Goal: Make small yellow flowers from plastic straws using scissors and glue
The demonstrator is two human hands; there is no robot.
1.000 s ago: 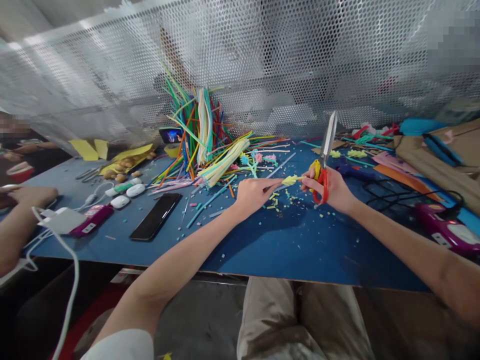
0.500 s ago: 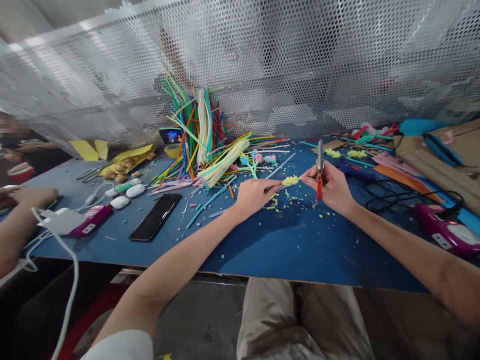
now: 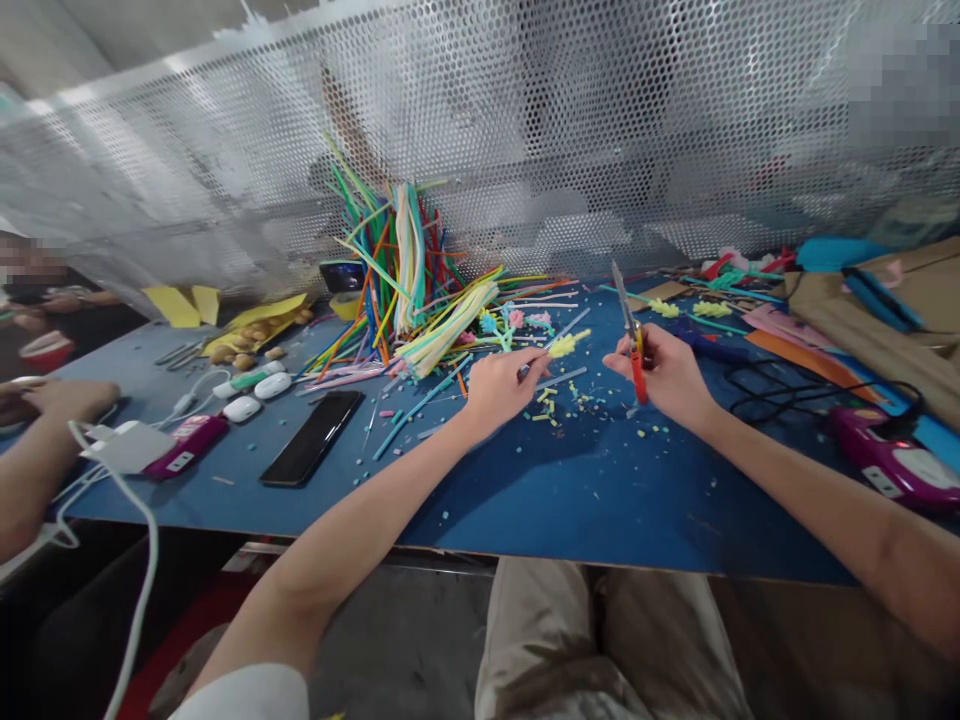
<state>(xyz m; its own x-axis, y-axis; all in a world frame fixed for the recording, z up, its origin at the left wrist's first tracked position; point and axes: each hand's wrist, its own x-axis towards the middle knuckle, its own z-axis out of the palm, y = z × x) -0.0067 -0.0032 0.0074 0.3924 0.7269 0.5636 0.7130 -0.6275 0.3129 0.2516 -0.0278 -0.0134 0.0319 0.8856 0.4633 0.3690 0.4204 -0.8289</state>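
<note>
Between the fingertips of my left hand point(image 3: 501, 388) is a fluffy yellow pipe cleaner piece point(image 3: 568, 344), its trimmed tufts pointing right. My right hand point(image 3: 667, 372) is closed around scissors point(image 3: 636, 350) with red-orange handles, the blades tilted up and away from the yellow piece. Small yellow and blue clippings point(image 3: 547, 408) lie on the blue table point(image 3: 525, 510) below my hands. Behind my left hand are pink and blue pipe cleaner flowers point(image 3: 517, 320) and a pale bundle of pipe cleaners point(image 3: 450, 325). More yellow tufted pieces point(image 3: 711, 309) lie beyond my right hand.
A black phone point(image 3: 311, 440), white chargers with cables, and a purple power strip point(image 3: 187, 445) are on the left. Another purple power strip point(image 3: 892, 460) with a black cord sits right. A perforated metal screen point(image 3: 562, 130) stands behind. Another person's arm point(image 3: 45, 440) rests at far left.
My right fingers have come off the yellow piece, and the scissors have tilted leftward at the tip. My left hand has moved slightly left and up with the yellow piece.
</note>
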